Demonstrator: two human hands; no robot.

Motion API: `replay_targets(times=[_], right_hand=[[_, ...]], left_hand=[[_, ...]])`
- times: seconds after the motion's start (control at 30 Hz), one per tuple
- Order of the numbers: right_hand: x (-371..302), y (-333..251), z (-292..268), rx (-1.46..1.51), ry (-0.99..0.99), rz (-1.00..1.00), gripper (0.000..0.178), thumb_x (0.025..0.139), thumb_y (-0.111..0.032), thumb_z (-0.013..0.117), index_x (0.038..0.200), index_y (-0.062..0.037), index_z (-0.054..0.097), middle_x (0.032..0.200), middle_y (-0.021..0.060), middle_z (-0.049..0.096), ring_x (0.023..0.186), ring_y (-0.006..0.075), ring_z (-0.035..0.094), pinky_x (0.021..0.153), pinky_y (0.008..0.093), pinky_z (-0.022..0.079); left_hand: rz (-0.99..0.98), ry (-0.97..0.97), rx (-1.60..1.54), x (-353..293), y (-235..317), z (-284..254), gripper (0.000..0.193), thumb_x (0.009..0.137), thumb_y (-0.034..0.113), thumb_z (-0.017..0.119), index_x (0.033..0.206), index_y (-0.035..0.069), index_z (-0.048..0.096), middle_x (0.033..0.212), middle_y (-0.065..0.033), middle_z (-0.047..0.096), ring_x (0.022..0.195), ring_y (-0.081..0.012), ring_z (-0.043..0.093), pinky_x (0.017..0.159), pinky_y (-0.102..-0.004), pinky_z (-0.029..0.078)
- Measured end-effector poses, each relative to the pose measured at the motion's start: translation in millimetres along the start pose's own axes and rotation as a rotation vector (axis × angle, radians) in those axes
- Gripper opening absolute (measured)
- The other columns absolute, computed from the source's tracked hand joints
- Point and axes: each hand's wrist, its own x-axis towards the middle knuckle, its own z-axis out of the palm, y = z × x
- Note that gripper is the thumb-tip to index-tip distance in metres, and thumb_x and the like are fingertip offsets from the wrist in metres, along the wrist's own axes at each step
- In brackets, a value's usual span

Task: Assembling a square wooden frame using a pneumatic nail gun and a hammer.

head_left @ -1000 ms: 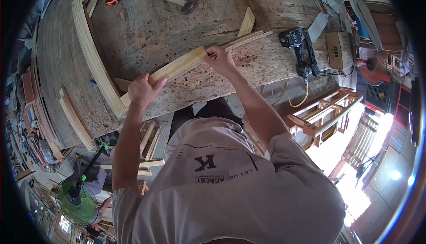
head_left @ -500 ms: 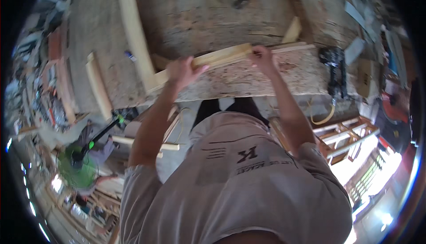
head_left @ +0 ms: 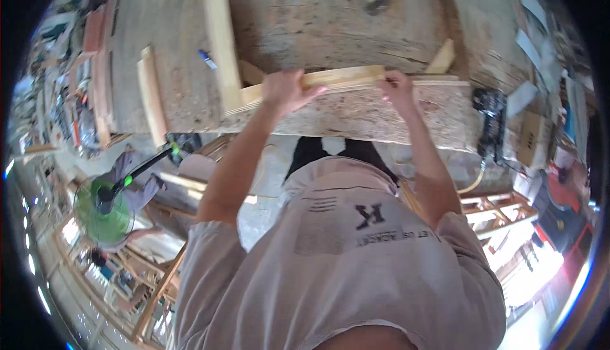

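Observation:
A short, pale wooden strip (head_left: 346, 78) lies along the near edge of the workbench (head_left: 298, 118), above thinner strips. My left hand (head_left: 284, 90) is wrapped over its left part, thumb stretched along it to the right. At the strip's right end, my right hand (head_left: 398, 89) is closed with bent fingers pinching the tip; its exact grip is partly hidden. Left of my left hand, the strip's end meets a long, pale board (head_left: 222, 38) that runs away across the bench, and the two form a corner.
A hammer (head_left: 375, 5) lies on the far bench. A blue marker (head_left: 207, 59) and a loose wood piece (head_left: 151, 96) are to the left. A wood offcut (head_left: 441, 57) sits beyond my right hand, with a dark power tool (head_left: 489, 121) by the right edge. A green fan (head_left: 105, 210) stands lower left.
The whole view has shifted and turned slightly, so the bench things appear further right. Both hands stay on the wooden strip at about the same spots.

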Motion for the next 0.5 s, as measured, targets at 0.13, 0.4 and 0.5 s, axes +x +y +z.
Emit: replay_targets(times=[0.13,0.4,0.5], right_hand=[[-5,-15,5,-0.056,0.018,0.032,0.021,0.079,-0.015,0.074,0.092,-0.0002,0.066,0.073,0.0057,0.067,0.059,0.0107,0.062,0.055,0.0271,0.052],[0,-18,-6,-0.190,-0.018,0.092,0.027,0.075,-0.022,0.073,0.093,-0.0028,0.066,0.080,0.0090,0.070,0.070,0.0176,0.068,0.065,0.0320,0.055],[0,-16,-10,-0.195,-0.038,0.085,0.031,0.075,-0.025,0.073,0.097,-0.0045,0.067,0.083,0.0098,0.071,0.073,0.0192,0.069,0.069,0.0325,0.055]], left_hand=[[0.052,-0.013,-0.049,1,-2,-6,0.080,0.077,0.081,0.049,0.096,0.005,0.065,0.083,-0.0161,0.069,0.082,-0.0338,0.069,0.074,-0.0436,0.055],[0.043,0.005,0.030,12,24,-2,0.075,0.075,0.076,0.057,0.092,0.003,0.065,0.085,-0.0173,0.069,0.081,-0.0339,0.069,0.073,-0.0449,0.055],[0.081,0.110,0.041,12,17,10,0.073,0.076,0.076,0.056,0.090,0.004,0.064,0.082,-0.0169,0.069,0.079,-0.0342,0.069,0.071,-0.0448,0.055]])
